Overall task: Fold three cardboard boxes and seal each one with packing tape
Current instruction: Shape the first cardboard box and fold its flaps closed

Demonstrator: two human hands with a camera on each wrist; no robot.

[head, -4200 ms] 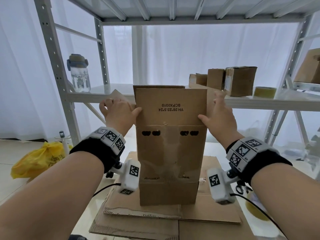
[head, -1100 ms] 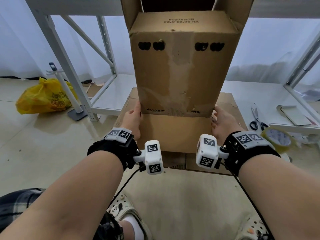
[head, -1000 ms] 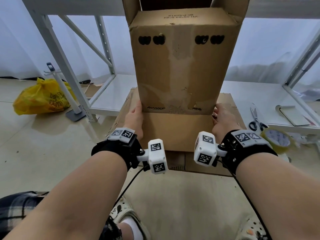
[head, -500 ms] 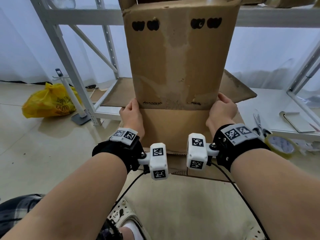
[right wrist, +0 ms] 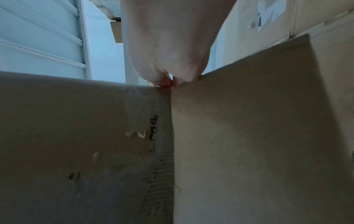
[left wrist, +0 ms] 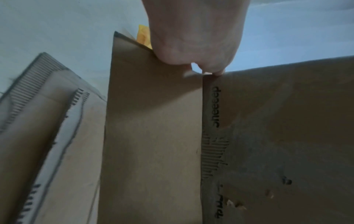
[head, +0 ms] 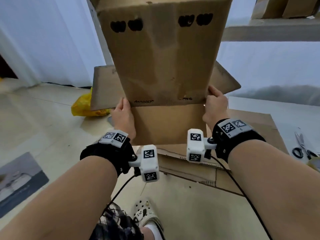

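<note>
In the head view I hold a tall brown cardboard box [head: 161,54] upright in the air in front of me. My left hand [head: 123,111] grips its lower left corner and my right hand [head: 215,103] grips its lower right corner, fingers curled behind the edge. The two side bottom flaps [head: 103,87] stick out sideways, and the front bottom flap [head: 166,125] hangs straight down between my wrists. The left wrist view shows my left hand [left wrist: 193,45] pinching the corner where the box [left wrist: 277,121] meets a flap. In the right wrist view my right hand [right wrist: 168,53] does the same at the opposite corner of the box [right wrist: 76,136].
Flattened cardboard sheets [head: 251,135] lie on the floor under the box. Scissors [head: 301,148] and a tape roll [head: 314,164] lie at the right edge. A yellow bag [head: 81,106] sits at the left, and small boxes [head: 285,6] stand on the shelf [head: 270,30] at upper right. My clog [head: 147,213] is below.
The box has come up off the cardboard stack. Its side bottom flaps have swung outward, and my hands have shifted from the lower sides to the bottom corners.
</note>
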